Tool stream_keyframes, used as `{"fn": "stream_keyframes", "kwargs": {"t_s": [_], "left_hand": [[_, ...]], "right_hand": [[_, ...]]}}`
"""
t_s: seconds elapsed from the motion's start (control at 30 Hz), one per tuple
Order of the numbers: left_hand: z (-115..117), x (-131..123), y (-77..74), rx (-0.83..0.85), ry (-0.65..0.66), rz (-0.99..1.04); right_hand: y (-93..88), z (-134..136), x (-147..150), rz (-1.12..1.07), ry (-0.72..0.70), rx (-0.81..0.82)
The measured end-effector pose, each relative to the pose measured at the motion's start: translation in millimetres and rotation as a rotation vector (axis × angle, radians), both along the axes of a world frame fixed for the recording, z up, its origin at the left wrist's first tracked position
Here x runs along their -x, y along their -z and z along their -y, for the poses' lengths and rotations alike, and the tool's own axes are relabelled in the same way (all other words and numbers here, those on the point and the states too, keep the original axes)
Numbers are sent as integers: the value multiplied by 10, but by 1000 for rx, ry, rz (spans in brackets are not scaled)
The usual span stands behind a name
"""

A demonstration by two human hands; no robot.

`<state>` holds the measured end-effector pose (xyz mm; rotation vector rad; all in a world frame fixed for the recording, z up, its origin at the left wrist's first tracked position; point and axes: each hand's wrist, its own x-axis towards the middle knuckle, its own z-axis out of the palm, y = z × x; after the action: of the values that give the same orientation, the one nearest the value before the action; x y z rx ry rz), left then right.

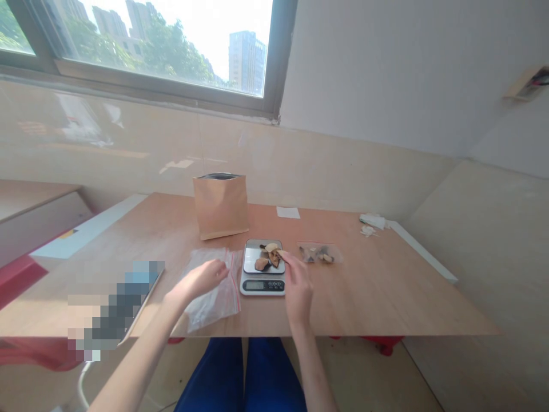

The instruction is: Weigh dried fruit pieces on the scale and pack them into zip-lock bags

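Left hand [201, 279]: grip loosely spread, resting on a clear zip bag [212, 300]. Right hand [298, 289]: fingers [285, 257] pressed together at the dried slices [268, 257] on the digital scale [262, 284] — pinch cannot be confirmed — centre of the counter [377, 297].

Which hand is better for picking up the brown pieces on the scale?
Probably the right hand. Its fingertips are right at the brown pieces on the kitchen scale. The left hand is farther away, resting on the clear zip bag.
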<state>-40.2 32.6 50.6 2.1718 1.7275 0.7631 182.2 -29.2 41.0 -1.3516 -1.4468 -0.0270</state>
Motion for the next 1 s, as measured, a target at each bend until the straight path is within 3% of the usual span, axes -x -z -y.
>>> {"fn": "stream_keyframes", "kwargs": {"t_s": [0.07, 0.2, 0.27, 0.33, 0.4, 0.47, 0.63, 0.8, 0.9, 1.0], "left_hand": [[-158, -26, -335, -61, -2, -12], [-658, -108, -1090, -452, -286, 45], [-923, -110, -1338, -468, -327, 93], [-1115, -86, -1441, -413, -299, 97], [-1184, -62, -1418, -336, -275, 103], [-1109, -58, -1309, -310, -283, 118], [-450, -119, -878, -394, -492, 269], [225, -128, -489, -245, -376, 404], [392, -135, -395, -272, -378, 409], [420, -161, -362, -314, -370, 398]], "right_hand": [[229, 99, -323, -37, 146, 63], [592, 232, -683, -18, 128, 247], [639, 343, -680, -37, 117, 247], [612, 484, -588, -82, 123, 228], [547, 623, -446, -120, 101, 232], [468, 723, -279, -140, 58, 233], [151, 722, 175, -105, -146, 136], [-290, 402, 597, 55, -394, 115], [-422, 102, 773, 169, -407, 125], [-421, -206, 884, 276, -334, 270]]}}
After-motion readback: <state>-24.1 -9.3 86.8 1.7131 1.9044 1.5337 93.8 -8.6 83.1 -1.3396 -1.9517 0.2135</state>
